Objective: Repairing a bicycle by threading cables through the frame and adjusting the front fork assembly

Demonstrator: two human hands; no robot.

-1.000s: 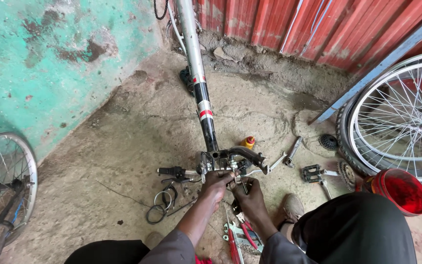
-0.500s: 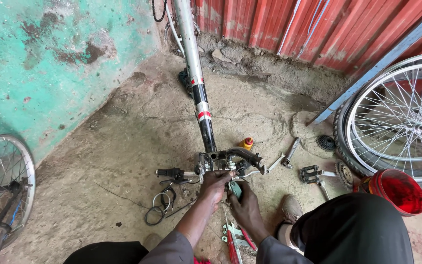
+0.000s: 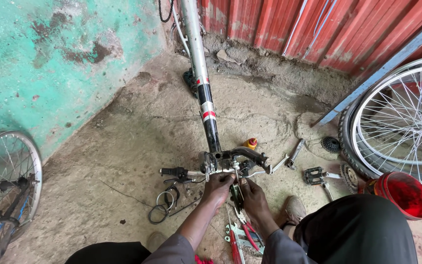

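The handlebar assembly sits low over the concrete floor, at the near end of the silver bicycle frame tube that runs away from you toward the red corrugated wall. Your left hand is closed over the clamp just left of the stem, fingers curled around the metal. Your right hand pinches a dark-handled tool, its tip up against the underside of the clamp; what kind of tool it is cannot be made out.

This looks like rigid steel, heavy with the whole frame behind it, so it should not flex, though it may swing on the stem. The bare metal is probably greasy and slick; the black grip at the left end and the curved bar at the right offer surer holds.

Pliers with red handles lie just below your wrists. A loose coil of cable lies to the left, with a pedal, a small yellow bottle and a spoked wheel to the right.
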